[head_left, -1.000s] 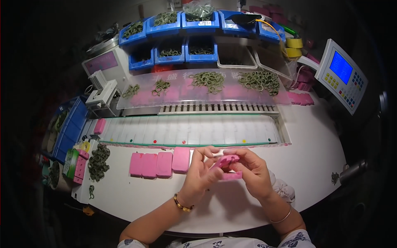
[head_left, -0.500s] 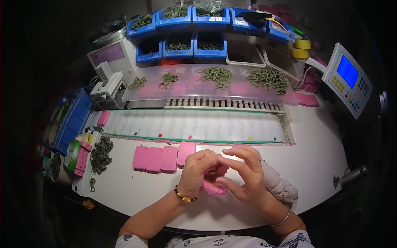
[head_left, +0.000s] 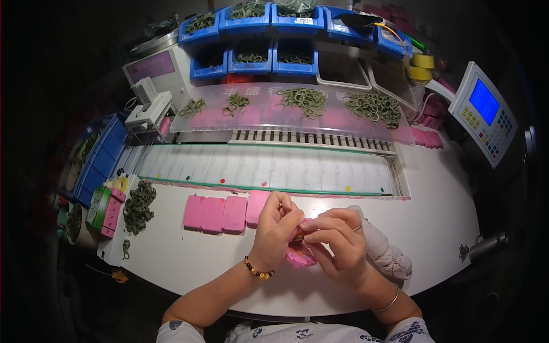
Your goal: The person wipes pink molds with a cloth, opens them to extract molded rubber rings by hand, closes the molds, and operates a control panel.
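Near the table's front, my left hand [head_left: 273,237] is closed round a pink rubber mould [head_left: 301,259], which is bent open with its hollow inner side toward me. My right hand [head_left: 338,243] meets it from the other side, thumb and fingers pinched together at the opening. Whatever those fingertips hold is hidden. A small dark and orange patch shows inside the mould, too small to name. Just beyond my left hand lies a row of several pink mould blocks [head_left: 213,214], the rightmost set slightly farther back.
A white cloth bundle [head_left: 389,251] lies right of my right hand. Small green rings [head_left: 139,208] are heaped at left, and more sit on a translucent sheet [head_left: 260,117]. Behind are a white conveyor [head_left: 246,168], blue bins [head_left: 243,26] and a control panel [head_left: 483,106] at right.
My right fingers have closed from a spread pose into a pinch at the mould. A pink block at the conveyor's left end has moved back into the white machine.
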Demonstrator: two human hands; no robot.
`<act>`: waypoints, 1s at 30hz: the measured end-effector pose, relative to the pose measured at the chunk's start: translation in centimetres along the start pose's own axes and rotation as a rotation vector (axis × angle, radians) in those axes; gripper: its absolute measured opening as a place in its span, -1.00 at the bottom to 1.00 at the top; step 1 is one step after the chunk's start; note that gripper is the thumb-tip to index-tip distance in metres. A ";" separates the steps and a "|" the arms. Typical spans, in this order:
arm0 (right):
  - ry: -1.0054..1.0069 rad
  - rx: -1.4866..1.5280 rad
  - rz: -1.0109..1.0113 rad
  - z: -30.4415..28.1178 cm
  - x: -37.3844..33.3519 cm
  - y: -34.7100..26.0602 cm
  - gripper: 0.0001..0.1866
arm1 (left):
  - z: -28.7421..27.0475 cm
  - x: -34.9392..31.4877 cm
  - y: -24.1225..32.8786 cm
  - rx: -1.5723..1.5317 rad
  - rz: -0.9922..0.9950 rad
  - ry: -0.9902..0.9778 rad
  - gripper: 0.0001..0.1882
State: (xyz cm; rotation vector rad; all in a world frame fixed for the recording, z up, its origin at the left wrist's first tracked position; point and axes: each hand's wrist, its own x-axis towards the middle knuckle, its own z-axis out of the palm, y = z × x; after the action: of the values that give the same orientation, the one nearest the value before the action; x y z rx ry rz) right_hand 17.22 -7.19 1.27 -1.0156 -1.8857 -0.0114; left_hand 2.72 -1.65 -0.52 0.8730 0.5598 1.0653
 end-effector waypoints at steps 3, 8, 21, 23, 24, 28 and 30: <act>-0.005 0.002 -0.017 0.1 -0.1 0.0 -0.77 | 0.2 0.1 -0.3 0.029 0.051 0.053 -0.87; -0.010 0.028 -0.009 0.1 -0.3 0.0 -0.75 | 0.3 -0.1 -0.4 -0.033 0.033 0.104 -0.88; -0.070 0.217 -0.034 0.8 -1.3 -0.2 -0.74 | -0.2 0.2 -0.5 -0.184 -0.038 0.183 -0.89; -0.083 0.249 -0.026 0.7 -1.3 -0.3 -0.74 | -0.2 0.2 0.1 -0.185 -0.088 0.161 -0.83; -0.064 0.279 0.030 0.4 -1.0 -0.4 -0.75 | -0.1 0.2 0.0 -0.185 -0.087 0.162 -0.83; 0.196 0.420 0.375 -0.7 -0.9 0.5 -0.81 | -0.1 0.3 -0.1 -0.005 -0.051 0.133 -0.70; 0.399 0.726 0.600 -0.9 -0.2 0.8 -0.84 | -0.3 0.3 0.2 0.064 -0.074 0.113 -0.66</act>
State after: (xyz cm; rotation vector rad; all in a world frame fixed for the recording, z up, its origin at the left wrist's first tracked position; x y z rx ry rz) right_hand 18.45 -7.21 1.32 -0.9256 -1.0296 0.7151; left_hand 2.44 -1.24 -0.51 0.8454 0.7189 1.0381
